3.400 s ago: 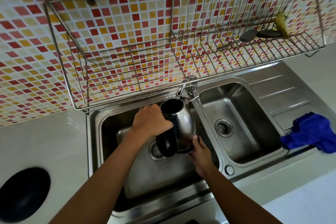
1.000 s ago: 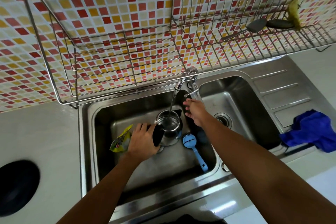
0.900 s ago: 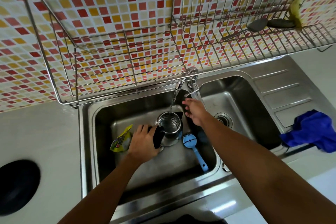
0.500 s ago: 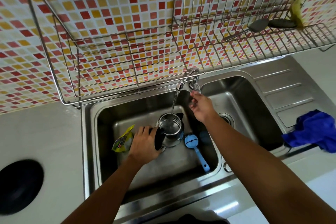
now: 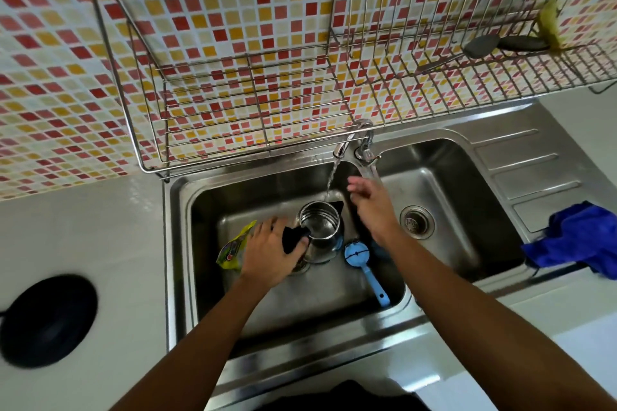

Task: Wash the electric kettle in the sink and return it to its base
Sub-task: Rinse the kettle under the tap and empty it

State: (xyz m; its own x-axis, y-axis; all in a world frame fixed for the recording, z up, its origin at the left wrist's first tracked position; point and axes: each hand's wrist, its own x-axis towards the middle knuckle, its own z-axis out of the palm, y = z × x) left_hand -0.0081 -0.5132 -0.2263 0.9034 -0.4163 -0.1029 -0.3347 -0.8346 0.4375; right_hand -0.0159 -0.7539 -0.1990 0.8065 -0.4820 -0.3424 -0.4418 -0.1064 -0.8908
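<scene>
A steel electric kettle point(image 5: 322, 230) with a black handle stands upright in the left basin of the sink point(image 5: 180, 243), its lid open and water inside. My left hand point(image 5: 270, 252) grips the black handle. A thin stream of water runs from the tap point(image 5: 347, 143) down beside the kettle's spout. My right hand point(image 5: 370, 202) hovers with straight fingers just right of the stream, below the tap lever, holding nothing. The round black kettle base point(image 5: 50, 320) lies on the counter at the far left.
A blue-handled brush point(image 5: 362, 264) and a yellow-green packet point(image 5: 235, 245) lie in the left basin. The right basin has a drain point(image 5: 415, 220). A blue cloth point(image 5: 581, 238) sits on the drainboard. A wire dish rack point(image 5: 253, 103) hangs over the sink with utensils point(image 5: 484, 45).
My right hand drew back a little from the tap lever toward the water stream. The kettle stands under running water, still held by my left hand.
</scene>
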